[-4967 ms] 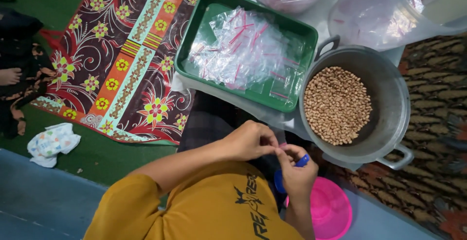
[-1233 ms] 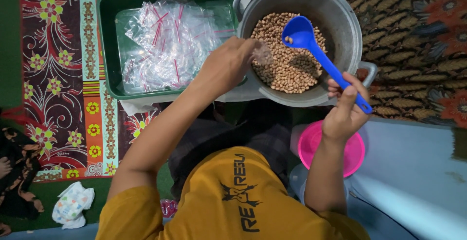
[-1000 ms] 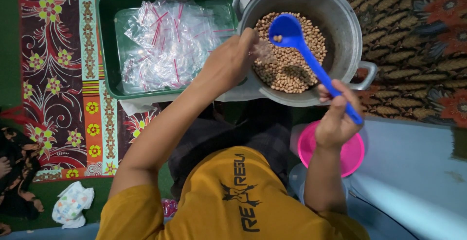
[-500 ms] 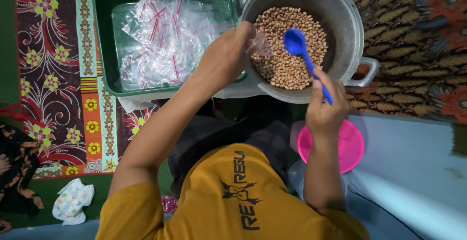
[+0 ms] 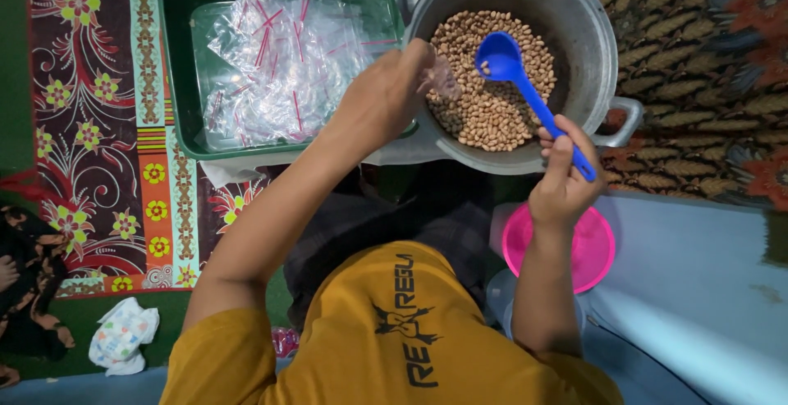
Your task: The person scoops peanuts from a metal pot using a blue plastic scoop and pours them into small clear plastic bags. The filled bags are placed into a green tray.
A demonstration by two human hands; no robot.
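**Spoon lifted out of the nuts**

The right hand [image 5: 562, 183] has raised the blue spoon [image 5: 513, 77] above the nuts in the grey pot [image 5: 574, 11], fingers wrapped round its handle. The left hand [image 5: 382, 101] still pinches a small clear bag [image 5: 443, 81] open beside it, ready for filling.

Pot [image 5: 591, 36] rim cut off at top; small clear bag [image 5: 443, 83] blurred.
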